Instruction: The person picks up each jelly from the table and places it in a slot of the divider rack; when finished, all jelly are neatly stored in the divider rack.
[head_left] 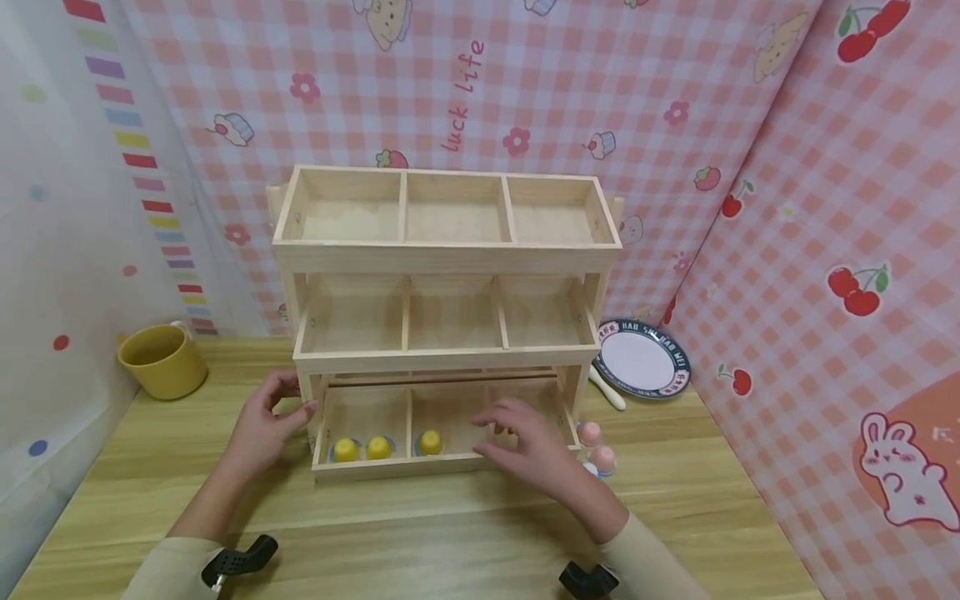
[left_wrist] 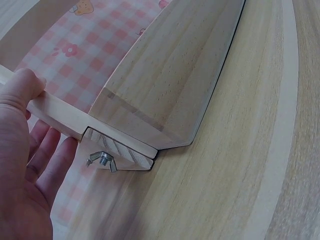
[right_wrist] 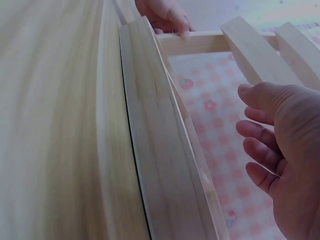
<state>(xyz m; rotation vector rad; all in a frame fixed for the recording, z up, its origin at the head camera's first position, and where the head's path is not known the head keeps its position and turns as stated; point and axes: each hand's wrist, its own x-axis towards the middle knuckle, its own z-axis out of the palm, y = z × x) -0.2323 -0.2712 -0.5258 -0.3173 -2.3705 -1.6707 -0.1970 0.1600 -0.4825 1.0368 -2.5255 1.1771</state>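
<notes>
Head view: left hand (head_left: 268,419) on a three-tier wooden rack (head_left: 450,362), right hand (head_left: 525,437) over the bottom tray (head_left: 390,472)

So, going left to right. Far left on the wood-grain worktop (head_left: 405,533) there's a yellow mug (head_left: 162,362), handle toward the back, just beside the wall cloth.

Next up, the left hand. Its grip is closed on the rack's side post (left_wrist: 60,117), and the left wrist view shows the thumb on one side and the fingers on the other, with a wing nut (left_wrist: 105,159) near the fingertips.

Then the rack itself, standing upright, three compartments per tier. Down in the bottom tray, two small yellow knobby pieces (head_left: 362,449) sit in the left compartment, and a single yellow piece (head_left: 430,442) is in the middle one, all by the front edge.

Right hand's over the right end of that tray: grip moderately wide, fingers loosely bent, nothing visible in it. Can't tell if it touches the wood.

Just beside the rack's right leg are two pink round-topped pieces (head_left: 602,459), plus a white handle (head_left: 607,389) and a dark-rimmed plate (head_left: 637,358) farther back.
</notes>
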